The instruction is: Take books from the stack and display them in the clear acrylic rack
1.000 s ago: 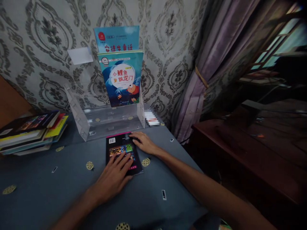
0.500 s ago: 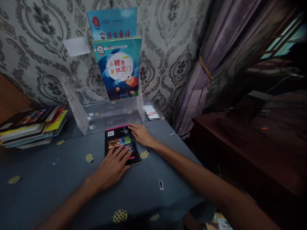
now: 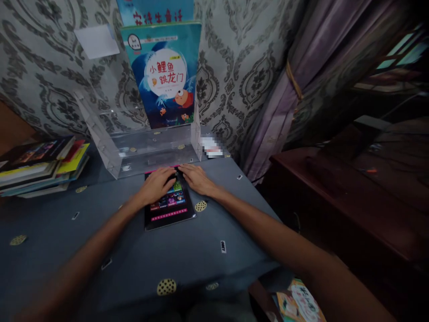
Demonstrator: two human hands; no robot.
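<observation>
- A dark book lies flat on the blue-grey desk, a little left of the frame's centre, its far edge just in front of a clear acrylic stand.
- The left hand rests palm down on the upper left part of the book, fingers loosely spread and curled toward its far edge; whether they grip that edge cannot be told.
- The right hand lies palm down at the book's upper right corner, fingers stretched out flat and pointing left, their tips close to those of the left hand. It holds nothing.
- Both forearms reach in from the bottom of the frame and meet over the book.
- In the stand, at the upper middle of the frame, a teal children's book with a fish on its cover stands upright, and a second blue book stands behind it.
- A stack of books lies at the left edge of the frame, well apart from the hands.
- A purple curtain hangs at the upper right, with dark wooden furniture below it.
- Another colourful book shows at the bottom right, below the desk's edge.
</observation>
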